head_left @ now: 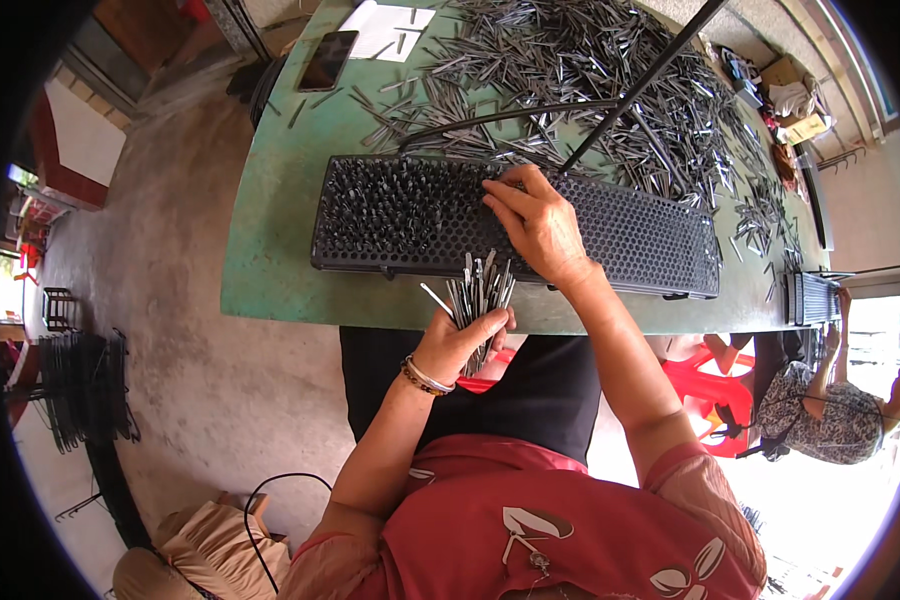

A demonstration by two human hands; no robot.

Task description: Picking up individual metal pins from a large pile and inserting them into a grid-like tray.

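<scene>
My left hand (465, 340) is closed around a bunch of thin metal strips (482, 285), their ends fanning upward just in front of the table edge. Over the middle of a long black perforated tray (640, 235) is my right hand (538, 220), thumb and fingers pinched together. Whatever sits between those fingertips is too small or hidden to make out. Upright strips (385, 205) crowd the holes in the tray's left part, up to about my right hand. To the right of that hand, the tray's round holes show without strips.
A big heap of loose metal strips (570, 70) covers the far side of the green table (280, 220). A dark pole (640, 85) slants over it. A phone (328, 60) and white paper (390, 30) lie far left. Another person (820, 410) works at the right beside a similar tray (812, 298).
</scene>
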